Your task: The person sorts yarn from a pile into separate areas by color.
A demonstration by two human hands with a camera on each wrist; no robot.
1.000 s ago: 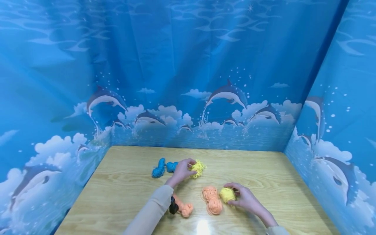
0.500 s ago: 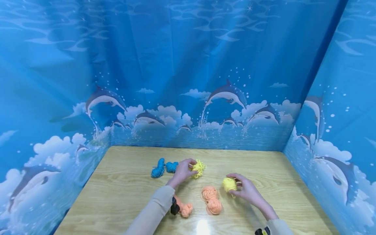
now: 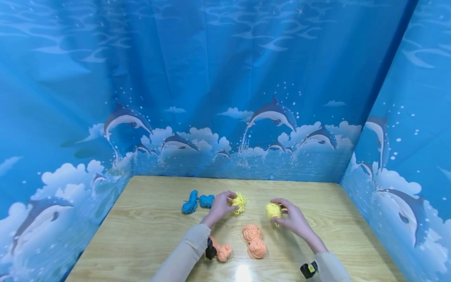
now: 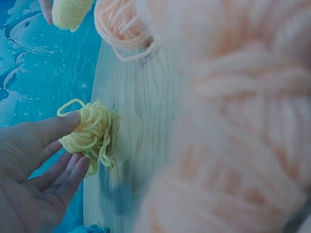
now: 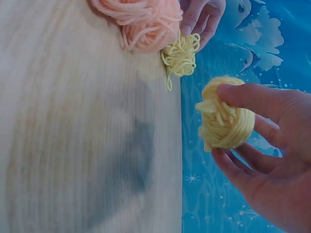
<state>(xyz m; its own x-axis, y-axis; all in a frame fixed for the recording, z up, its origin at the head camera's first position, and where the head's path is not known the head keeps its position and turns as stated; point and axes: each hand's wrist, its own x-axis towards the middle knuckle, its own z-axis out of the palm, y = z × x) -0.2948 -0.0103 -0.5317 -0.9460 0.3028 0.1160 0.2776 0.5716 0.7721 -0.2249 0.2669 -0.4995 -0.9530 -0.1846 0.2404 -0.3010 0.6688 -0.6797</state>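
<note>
My left hand [image 3: 219,207] holds a loose, loopy bundle of yellow yarn [image 3: 240,203] near the back middle of the table. In the left wrist view its thumb lies on the yellow strands [image 4: 92,130], with the fingers beneath. Off to the right, my right hand [image 3: 295,220] grips a more tightly wound ball of yellow yarn [image 3: 273,210] between thumb and fingertips. That ball [image 5: 227,116] hangs above the tabletop in the right wrist view, a shadow falling on the wood. Strands and a loose end stick out from it.
Two blue yarn skeins [image 3: 190,202] lie left of my left hand. A peach skein [image 3: 254,241] sits front of centre, and another peach skein [image 3: 222,252] is partly covered by my left wrist. Behind the wooden table [image 3: 151,235] hangs a dolphin-printed curtain [image 3: 225,98].
My right hand has lifted the yellow yarn ball from beside the peach skein and carried it toward the back of the table. My left hand has stayed almost still.
</note>
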